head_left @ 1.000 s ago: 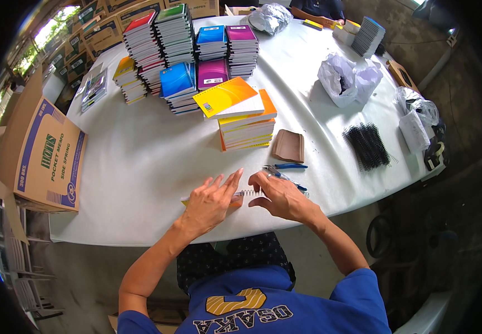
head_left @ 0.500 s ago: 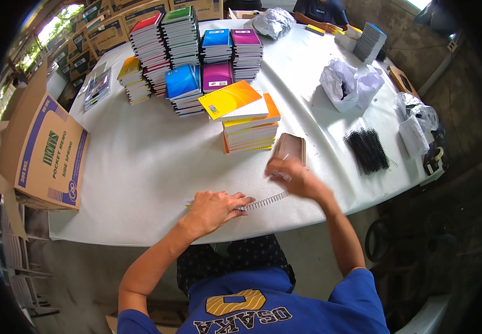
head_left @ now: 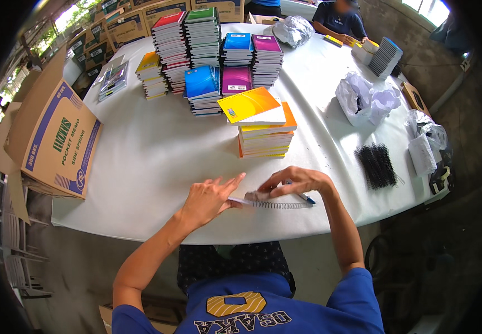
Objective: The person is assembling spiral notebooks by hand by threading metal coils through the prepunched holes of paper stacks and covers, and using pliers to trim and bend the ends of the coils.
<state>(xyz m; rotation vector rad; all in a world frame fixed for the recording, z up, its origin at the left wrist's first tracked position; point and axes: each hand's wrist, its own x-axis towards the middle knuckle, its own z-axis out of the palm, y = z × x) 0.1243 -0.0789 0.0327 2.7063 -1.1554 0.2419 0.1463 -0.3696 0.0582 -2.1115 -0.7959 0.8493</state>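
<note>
My left hand (head_left: pixel 206 201) lies at the table's front edge, fingers spread and stretched out, its thumb beside the white edge of what looks like a notepad (head_left: pixel 240 200), mostly hidden under the hand. From that edge a thin dark wire spiral coil (head_left: pixel 283 205) runs to the right. Just above the coil, my right hand (head_left: pixel 299 181) grips a small brown block (head_left: pixel 257 196), blurred by motion and partly covered by the fingers. A blue pen (head_left: pixel 307 199) rests by the coil's right end, partly under my right hand.
Yellow-orange notepads (head_left: pixel 266 133) are stacked ahead, with taller stacks of spiral notebooks (head_left: pixel 204 42) behind. An open carton (head_left: pixel 63 145) stands left. Black coils (head_left: pixel 375 166), a white plastic bag (head_left: pixel 355 100) and a clear bag (head_left: pixel 423 147) lie right. Another person (head_left: pixel 341 22) sits at the far side.
My right hand has taken up the brown block from the table and brought it left to the coil. The pen now shows. My left hand's fingers have lifted and spread. The view has shifted slightly.
</note>
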